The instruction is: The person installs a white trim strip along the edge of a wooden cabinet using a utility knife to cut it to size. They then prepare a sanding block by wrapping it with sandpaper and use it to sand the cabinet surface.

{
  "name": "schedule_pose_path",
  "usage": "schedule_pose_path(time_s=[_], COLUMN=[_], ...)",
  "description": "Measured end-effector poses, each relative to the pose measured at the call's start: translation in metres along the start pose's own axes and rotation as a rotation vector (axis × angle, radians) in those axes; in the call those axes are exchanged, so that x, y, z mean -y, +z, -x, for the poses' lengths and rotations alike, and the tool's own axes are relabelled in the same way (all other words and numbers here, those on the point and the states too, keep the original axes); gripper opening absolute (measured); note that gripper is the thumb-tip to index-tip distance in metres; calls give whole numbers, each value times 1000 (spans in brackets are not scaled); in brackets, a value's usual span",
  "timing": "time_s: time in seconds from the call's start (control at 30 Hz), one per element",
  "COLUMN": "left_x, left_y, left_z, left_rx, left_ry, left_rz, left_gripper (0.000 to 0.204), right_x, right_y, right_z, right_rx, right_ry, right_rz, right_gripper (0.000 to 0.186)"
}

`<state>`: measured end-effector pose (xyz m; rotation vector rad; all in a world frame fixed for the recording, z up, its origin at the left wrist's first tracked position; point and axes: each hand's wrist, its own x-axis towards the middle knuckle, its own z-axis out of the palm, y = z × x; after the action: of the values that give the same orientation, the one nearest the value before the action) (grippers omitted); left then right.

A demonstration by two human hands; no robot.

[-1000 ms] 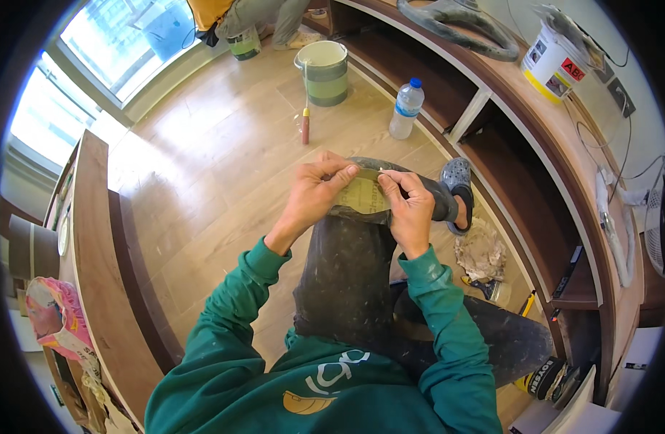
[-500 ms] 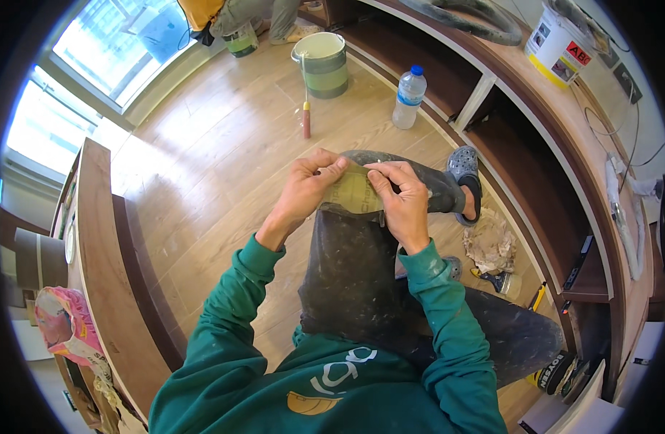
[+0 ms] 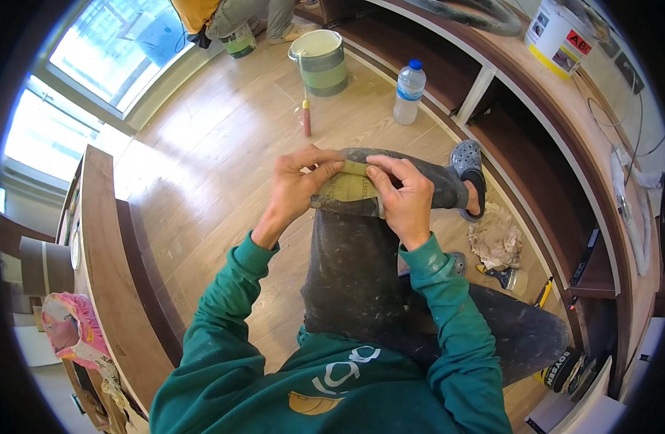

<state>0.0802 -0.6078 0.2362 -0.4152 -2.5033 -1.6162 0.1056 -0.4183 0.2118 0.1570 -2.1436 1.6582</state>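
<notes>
A piece of sandpaper, with an olive printed backing and a dark lower edge, is stretched between my hands above my bent knee. Its upper edge is folded over toward me. My left hand pinches the fold's left end between thumb and fingers. At the right end, my right hand grips with the thumb on top and the fingers curled over the far side. The sandpaper's underside is hidden.
Ahead stand a paint bucket, a roller handle and a water bottle. Curved brown shelving runs along the right. A paintbrush and crumpled paper lie near my shoe. Another person sits at the far left.
The sandpaper's upper edge has been turned down into a fold, covering part of the printed backing. Both hands have shifted slightly, with their grips along the top edge.
</notes>
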Motion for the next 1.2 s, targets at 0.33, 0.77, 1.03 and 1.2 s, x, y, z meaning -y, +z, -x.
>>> schedule_pose_path(time_s=[0.33, 0.77, 1.03, 1.2], left_x=[-8, -41, -76, -86], left_y=[-16, -18, 12, 35], left_z=[-6, -26, -40, -47], left_rx=[175, 368, 420, 476], left_ry=[476, 821, 996, 1030], left_rz=[-461, -772, -623, -522], left_gripper=[28, 16, 16, 16], right_x=[-7, -2, 22, 30], right_y=[-10, -40, -78, -100], right_z=[-2, -15, -12, -14], right_rx=[172, 344, 277, 312], right_ry=[-407, -662, -666, -680], right_rz=[364, 626, 624, 758], right_gripper=[23, 10, 9, 12])
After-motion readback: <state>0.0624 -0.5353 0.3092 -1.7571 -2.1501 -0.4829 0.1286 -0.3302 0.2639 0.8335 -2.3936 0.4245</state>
